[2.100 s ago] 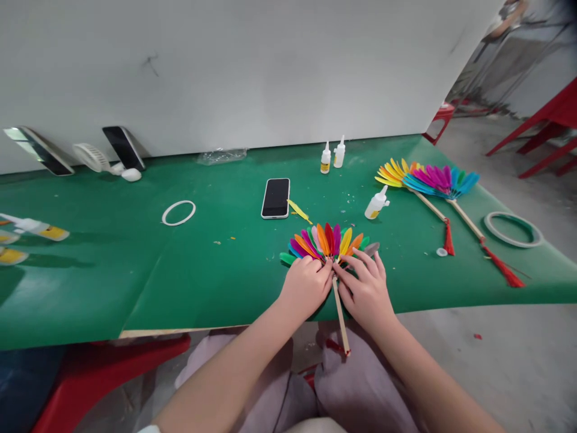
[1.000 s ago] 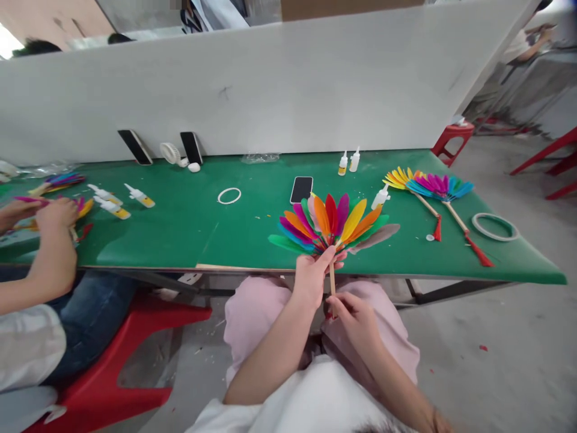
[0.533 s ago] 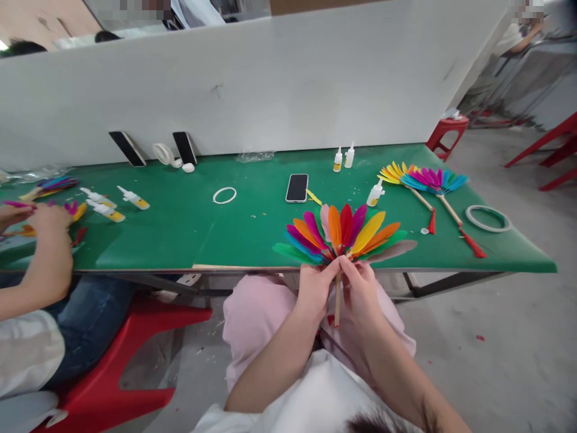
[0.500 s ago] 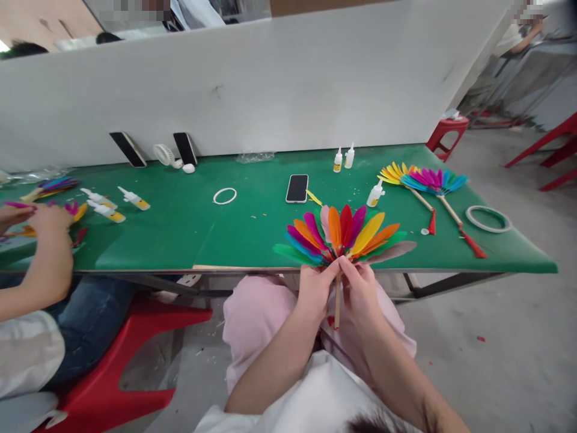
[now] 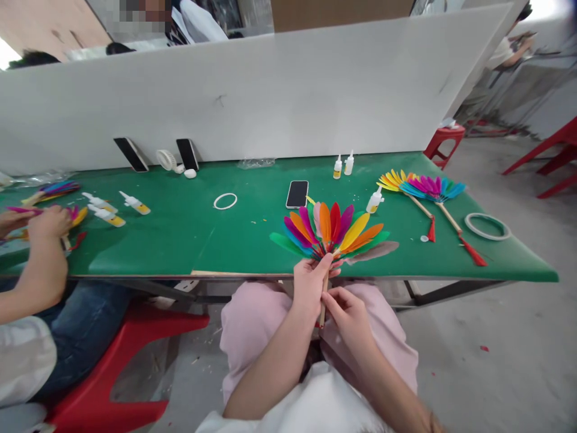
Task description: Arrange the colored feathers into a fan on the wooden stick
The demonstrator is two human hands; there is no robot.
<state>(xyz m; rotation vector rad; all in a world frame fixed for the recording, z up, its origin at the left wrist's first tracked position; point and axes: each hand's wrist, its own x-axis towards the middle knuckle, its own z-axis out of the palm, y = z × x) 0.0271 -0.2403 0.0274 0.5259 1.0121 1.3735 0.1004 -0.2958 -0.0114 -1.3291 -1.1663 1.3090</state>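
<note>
The table (image 5: 174, 240) runs out to both sides of the phone (image 5: 297, 194), a white panel (image 5: 252, 102) closing it off behind and the front edge lying toward the person. Left of the phone is a ring (image 5: 225, 208); farther left, three bottles (image 5: 135, 203) and another person's hands (image 5: 50, 221). Right of it are a leaning bottle (image 5: 374, 201), then two finished fans (image 5: 435, 187) and a tape roll (image 5: 489, 237). The feather fan (image 5: 335, 222) is held in front of the phone, its stick past the table edge. The left hand (image 5: 311, 279) grips it below the feathers; the right hand (image 5: 347, 310) pinches the stick lower down.
</note>
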